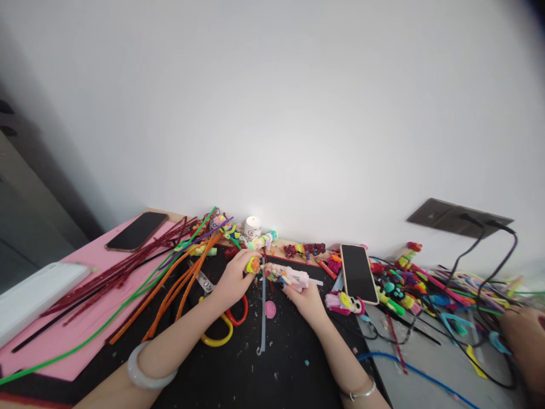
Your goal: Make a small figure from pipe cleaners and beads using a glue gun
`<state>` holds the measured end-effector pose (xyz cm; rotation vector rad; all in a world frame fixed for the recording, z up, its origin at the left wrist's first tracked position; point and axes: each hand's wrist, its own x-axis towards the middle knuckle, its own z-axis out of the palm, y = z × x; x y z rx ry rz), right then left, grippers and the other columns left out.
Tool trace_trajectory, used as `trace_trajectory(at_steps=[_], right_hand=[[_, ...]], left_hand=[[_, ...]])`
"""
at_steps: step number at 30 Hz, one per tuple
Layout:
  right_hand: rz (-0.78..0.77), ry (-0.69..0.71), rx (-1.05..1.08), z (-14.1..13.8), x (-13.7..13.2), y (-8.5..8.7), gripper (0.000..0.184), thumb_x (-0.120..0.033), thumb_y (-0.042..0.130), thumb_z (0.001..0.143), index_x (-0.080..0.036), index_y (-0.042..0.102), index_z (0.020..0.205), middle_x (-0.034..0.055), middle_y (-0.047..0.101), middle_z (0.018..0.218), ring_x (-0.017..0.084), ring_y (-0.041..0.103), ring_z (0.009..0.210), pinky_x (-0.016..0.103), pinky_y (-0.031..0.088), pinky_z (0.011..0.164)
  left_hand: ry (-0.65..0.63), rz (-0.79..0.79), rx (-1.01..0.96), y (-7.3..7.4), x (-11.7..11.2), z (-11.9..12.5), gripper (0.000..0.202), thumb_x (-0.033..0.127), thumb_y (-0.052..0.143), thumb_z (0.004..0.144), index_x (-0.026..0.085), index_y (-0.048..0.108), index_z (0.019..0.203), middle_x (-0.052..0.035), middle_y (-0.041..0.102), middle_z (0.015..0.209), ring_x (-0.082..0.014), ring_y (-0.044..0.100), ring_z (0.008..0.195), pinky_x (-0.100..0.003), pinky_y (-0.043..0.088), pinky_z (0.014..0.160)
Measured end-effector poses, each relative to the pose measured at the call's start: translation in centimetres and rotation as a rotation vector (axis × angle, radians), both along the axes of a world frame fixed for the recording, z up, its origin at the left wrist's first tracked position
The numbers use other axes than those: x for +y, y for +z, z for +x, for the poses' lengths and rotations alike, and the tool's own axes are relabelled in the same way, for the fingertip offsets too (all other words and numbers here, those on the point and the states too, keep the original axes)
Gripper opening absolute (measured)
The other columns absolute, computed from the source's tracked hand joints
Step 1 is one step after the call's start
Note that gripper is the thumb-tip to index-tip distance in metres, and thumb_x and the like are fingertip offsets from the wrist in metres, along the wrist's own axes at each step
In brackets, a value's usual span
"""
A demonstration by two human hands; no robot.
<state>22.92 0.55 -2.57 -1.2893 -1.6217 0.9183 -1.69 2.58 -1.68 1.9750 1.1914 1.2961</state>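
Head view: you're pointing a glue gun [294,276] at a small yellow-and-orange piece [253,264].
Your left hand [233,278] is pinching that piece above the black surface [238,378], your right hand [307,302] is wrapping its fingers around the glue gun, and a pink disc [270,309] is lying just below.

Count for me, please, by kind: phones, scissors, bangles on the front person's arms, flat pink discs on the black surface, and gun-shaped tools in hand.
Black-screened rectangular phones: 2
Scissors with yellow and red loop handles: 1
Round bangles, white and silver: 2
Flat round pink disc: 1
Pale pink gun-shaped tool, in the right hand: 1
Total: 7
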Motion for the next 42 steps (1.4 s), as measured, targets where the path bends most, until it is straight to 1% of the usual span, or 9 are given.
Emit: trace_trajectory(at_steps=[3, 9, 13, 19, 23, 28, 34, 38, 42], right_hand=[[0.005, 0.020, 0.001, 0.0, -0.1, 0.1, 0.022, -0.022, 0.079, 0.080, -0.020, 0.086, 0.101, 0.0104, 0.089, 0.104, 0.033, 0.084, 0.096, 0.045, 0.068, 0.091], [0.031, 0.075, -0.023, -0.3, -0.3, 0.5, 0.012, -0.021, 0.079, 0.079, -0.021, 0.083, 0.090, 0.0078, 0.087, 0.091, 0.029, 0.081, 0.083, 0.039, 0.067, 0.079], [0.045, 0.058, -0.031, -0.5, -0.3, 0.7, 0.007, -0.022, 0.079, 0.079, -0.020, 0.081, 0.085, 0.0076, 0.085, 0.086, 0.029, 0.080, 0.078, 0.039, 0.067, 0.075], [0.033, 0.022, -0.017, -0.5, -0.4, 0.7, 0.013, -0.021, 0.078, 0.080, -0.020, 0.083, 0.092, 0.0101, 0.088, 0.096, 0.032, 0.082, 0.087, 0.044, 0.068, 0.084], [0.022, 0.012, -0.023, -0.5, -0.4, 0.6, 0.015, -0.021, 0.078, 0.080, -0.020, 0.084, 0.094, 0.0099, 0.088, 0.098, 0.032, 0.082, 0.089, 0.043, 0.067, 0.085], [0.042, 0.049, -0.040, -0.5, -0.4, 0.4, 0.006, -0.020, 0.079, 0.078, -0.021, 0.080, 0.084, 0.0057, 0.084, 0.084, 0.026, 0.077, 0.077, 0.035, 0.064, 0.073], [0.060, 0.058, -0.039, -0.5, -0.4, 0.4, 0.005, -0.022, 0.079, 0.077, -0.022, 0.074, 0.076, 0.0020, 0.077, 0.074, 0.021, 0.069, 0.066, 0.030, 0.058, 0.064], [0.090, 0.033, -0.050, -0.6, -0.3, 0.2, 0.004, -0.024, 0.076, 0.078, -0.023, 0.073, 0.076, 0.0028, 0.079, 0.076, 0.022, 0.071, 0.068, 0.030, 0.059, 0.065], [0.164, -0.050, -0.083, -0.3, 0.0, -0.3, 0.005, -0.027, 0.074, 0.080, -0.023, 0.076, 0.082, 0.0031, 0.080, 0.075, 0.022, 0.072, 0.067, 0.030, 0.060, 0.064]], left_hand=[[-0.007, 0.005, 0.015, -0.1, 0.0, 0.0, 0.035, 0.005, 0.056, 0.088, 0.020, 0.073, 0.113, -0.0117, 0.076, 0.123, -0.0277, 0.074, 0.118, -0.043, 0.058, 0.110], [-0.036, 0.004, 0.040, -0.2, 0.0, 0.1, 0.037, 0.001, 0.054, 0.085, 0.019, 0.075, 0.109, -0.0115, 0.076, 0.118, -0.0275, 0.076, 0.112, -0.042, 0.060, 0.105], [-0.032, 0.009, 0.039, -0.1, 0.0, 0.1, 0.038, 0.000, 0.055, 0.083, 0.020, 0.076, 0.108, -0.0101, 0.077, 0.117, -0.0267, 0.076, 0.111, -0.040, 0.060, 0.104], [0.045, 0.029, 0.006, 0.1, -0.1, 0.1, 0.036, 0.003, 0.057, 0.085, 0.020, 0.076, 0.111, -0.0104, 0.078, 0.118, -0.0276, 0.076, 0.113, -0.041, 0.060, 0.105], [0.064, 0.044, 0.000, 0.1, -0.1, 0.1, 0.035, 0.005, 0.057, 0.086, 0.018, 0.076, 0.112, -0.0114, 0.078, 0.117, -0.0282, 0.076, 0.114, -0.042, 0.060, 0.105], [0.105, 0.040, 0.001, 0.0, 0.0, 0.0, 0.040, 0.003, 0.056, 0.083, 0.019, 0.077, 0.113, -0.0105, 0.078, 0.118, -0.0283, 0.076, 0.112, -0.043, 0.061, 0.104], [0.055, 0.009, 0.025, 0.1, 0.0, 0.0, 0.043, 0.001, 0.054, 0.079, 0.021, 0.078, 0.108, -0.0095, 0.078, 0.116, -0.0274, 0.077, 0.110, -0.041, 0.062, 0.100], [0.057, 0.000, 0.026, 0.2, -0.1, 0.0, 0.039, 0.003, 0.056, 0.080, 0.021, 0.077, 0.108, -0.0092, 0.078, 0.114, -0.0272, 0.077, 0.108, -0.040, 0.062, 0.099], [0.096, -0.022, -0.006, 0.1, -0.1, 0.2, 0.031, 0.010, 0.058, 0.085, 0.022, 0.075, 0.109, -0.0086, 0.079, 0.113, -0.0271, 0.076, 0.107, -0.039, 0.062, 0.097]])
